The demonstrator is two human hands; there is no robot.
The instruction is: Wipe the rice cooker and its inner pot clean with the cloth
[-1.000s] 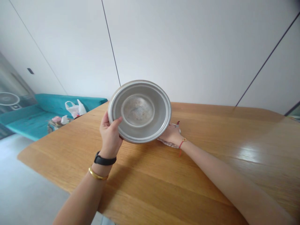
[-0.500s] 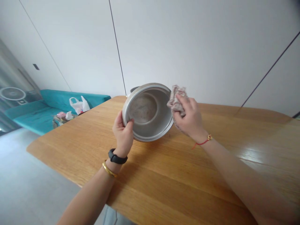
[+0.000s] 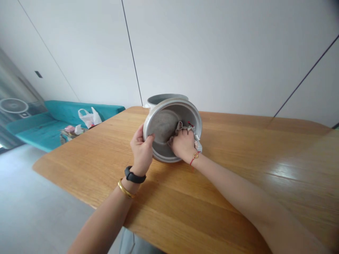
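A round grey metal pot [image 3: 164, 125], like the inner pot of a cooker, is tilted with its mouth toward me above the table. My left hand [image 3: 142, 146] grips its left rim, thumb inside and fingers behind. Inside the pot, my right hand [image 3: 183, 143] presses a crumpled checked cloth [image 3: 197, 144] against the lower right of the inner wall. Its fingers are bent over the cloth. Behind the pot stands a light-coloured round housing [image 3: 168, 97] with an open top, mostly hidden.
The wooden table [image 3: 233, 197] reaches back to a white panelled wall [image 3: 225, 53]. Left of it is a teal sofa [image 3: 39, 132] with a white plastic bag [image 3: 90, 117] and small items nearby. A round fan [image 3: 13, 106] stands at the far left.
My right hand has moved left with the cloth, from beside the right rim into the pot. The pot has shifted slightly right and down, uncovering more of the housing behind it.
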